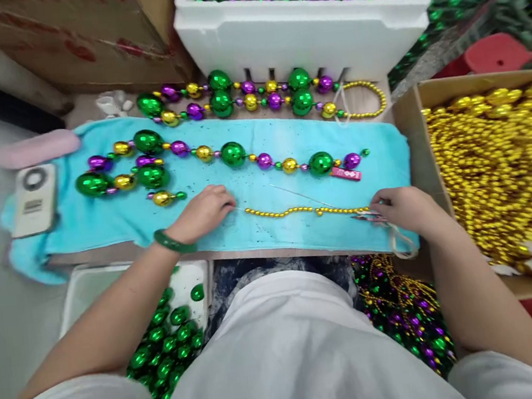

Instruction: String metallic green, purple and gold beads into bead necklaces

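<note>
My left hand (207, 211) pinches a thin clear thread that leads to one end of a string of small gold beads (286, 211). This string stretches across the blue towel (232, 235). At its other end my right hand (404, 206) is closed, with a small pair of scissors (368, 216) under the fingers; a pale loop hangs below it. A thin needle-like rod (296, 193) lies just above the gold string. Beyond it rests a strand of large green, purple and gold beads (233, 154), bent back on itself at the left, with a red tag (346, 174) near its right end.
A finished-looking bead necklace (250, 102) lies behind the towel, before a white foam box (299, 32) of beads. Gold bead strings fill a carton (416, 144) at right. Green beads (166, 332) sit in a bin at lower left. A white device (34, 200) stands at left.
</note>
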Motion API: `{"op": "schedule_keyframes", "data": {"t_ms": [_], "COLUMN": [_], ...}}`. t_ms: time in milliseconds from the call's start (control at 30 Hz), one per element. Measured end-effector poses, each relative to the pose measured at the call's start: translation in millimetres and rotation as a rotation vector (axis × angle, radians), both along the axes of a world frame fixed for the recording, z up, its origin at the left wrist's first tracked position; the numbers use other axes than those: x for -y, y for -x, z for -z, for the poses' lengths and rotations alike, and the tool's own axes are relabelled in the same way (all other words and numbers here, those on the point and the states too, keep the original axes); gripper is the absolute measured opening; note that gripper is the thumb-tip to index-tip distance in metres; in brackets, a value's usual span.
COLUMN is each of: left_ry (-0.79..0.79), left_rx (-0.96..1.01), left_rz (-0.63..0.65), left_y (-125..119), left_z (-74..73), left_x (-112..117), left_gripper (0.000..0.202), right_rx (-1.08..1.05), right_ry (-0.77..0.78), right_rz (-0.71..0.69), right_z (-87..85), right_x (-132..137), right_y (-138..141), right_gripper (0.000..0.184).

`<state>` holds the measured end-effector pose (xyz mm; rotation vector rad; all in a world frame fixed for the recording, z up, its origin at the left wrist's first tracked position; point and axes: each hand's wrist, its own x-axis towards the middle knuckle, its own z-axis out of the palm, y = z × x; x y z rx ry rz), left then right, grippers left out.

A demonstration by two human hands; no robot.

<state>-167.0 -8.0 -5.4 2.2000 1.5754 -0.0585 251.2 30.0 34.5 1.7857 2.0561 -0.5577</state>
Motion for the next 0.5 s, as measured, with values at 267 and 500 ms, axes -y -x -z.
{"op": "schedule_keyframes", "data": {"t_ms": [267, 500], "left_ry": [-0.1, -0.176], "left_rx": [0.109, -0.071], "left_rz": [-0.212, -0.117], "left_y": [43.6, 53.0], "left_z": [3.9, 19.7], "left_x": [13.8, 20.2], "left_gripper": [0.028, 0.035], "right_rx": [-0.082, -0.235], "right_ry": [0.039, 0.072], "right_rz": [0.087, 0.127], "right_z": [-3.6, 32.4], "right_x": [6.7, 3.0], "right_y": [-8.9, 0.2], "right_gripper": [0.022, 0.019]}}
